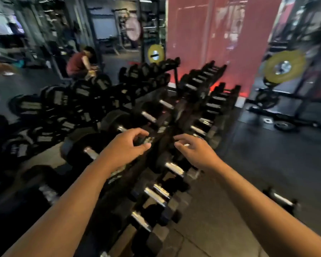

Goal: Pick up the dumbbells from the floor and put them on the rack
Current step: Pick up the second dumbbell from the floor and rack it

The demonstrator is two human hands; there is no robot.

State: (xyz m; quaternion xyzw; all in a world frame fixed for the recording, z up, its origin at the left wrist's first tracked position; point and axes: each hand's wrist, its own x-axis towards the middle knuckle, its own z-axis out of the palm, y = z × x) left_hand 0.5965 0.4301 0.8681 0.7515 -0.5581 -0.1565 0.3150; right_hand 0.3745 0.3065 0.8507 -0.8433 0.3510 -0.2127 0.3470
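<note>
A long black dumbbell rack [161, 129] runs from the near centre toward the far wall, its tiers filled with several black dumbbells with chrome handles. My left hand [125, 147] hovers over the rack's upper tier, fingers curled and apart, holding nothing. My right hand [194, 149] floats just to its right, fingers spread and empty, above a racked dumbbell [172, 167]. One small black dumbbell [282, 200] lies on the dark floor at the lower right, apart from both hands. The picture is blurred by motion.
Large round dumbbells [56, 101] fill the rack's left side. A seated person in a red shirt [80, 63] is beyond it. A red wall panel [220, 34] stands behind. A barbell with a yellow plate [283, 66] and a loose small plate [283, 125] sit at right.
</note>
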